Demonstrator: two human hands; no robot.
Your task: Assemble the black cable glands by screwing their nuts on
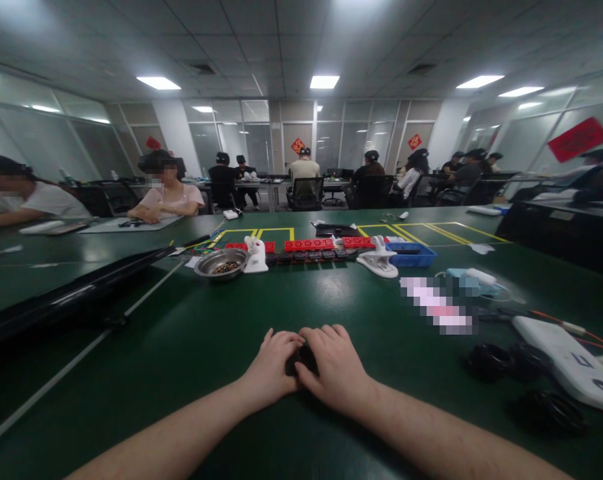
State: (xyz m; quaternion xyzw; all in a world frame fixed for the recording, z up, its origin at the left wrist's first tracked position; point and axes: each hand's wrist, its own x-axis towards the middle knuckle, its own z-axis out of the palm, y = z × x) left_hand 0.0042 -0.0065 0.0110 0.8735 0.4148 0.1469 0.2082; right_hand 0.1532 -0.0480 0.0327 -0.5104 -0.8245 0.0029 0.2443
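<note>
left hand (276, 365) and right hand (337, 367) are resting together, fingertips about meeting, over the near middle of the green table (191, 347). small dark thing (307, 359) is sitting between them, mostly hidden; can't tell if either hand is actually gripping it. progress: handling looks under way, my read; can't tell what's done or left on that piece, no finished result showing.

toward the right edge, black rings (490, 361) are lying beside a white device (566, 357). farther in, a blurred-out pink item (436, 305) is lying near a pale blue gadget (464, 280). left side: long black bar (81, 287) and grey rod (46, 388) are running diagonally.

mid-table, metal bowl (221, 276) is holding small brassy bits, just beside a white clip (255, 258). red blocks (308, 245) are forming a row toward a second white clip (380, 260) and a blue tray (430, 257). yellow tape (293, 235) is marking boxes toward the far edge.

beyond: one co-worker (174, 195) is sitting at the far left, others at back tables. ceiling lights (324, 82) are glowing, glass partitions (206, 137) are lining the room.
</note>
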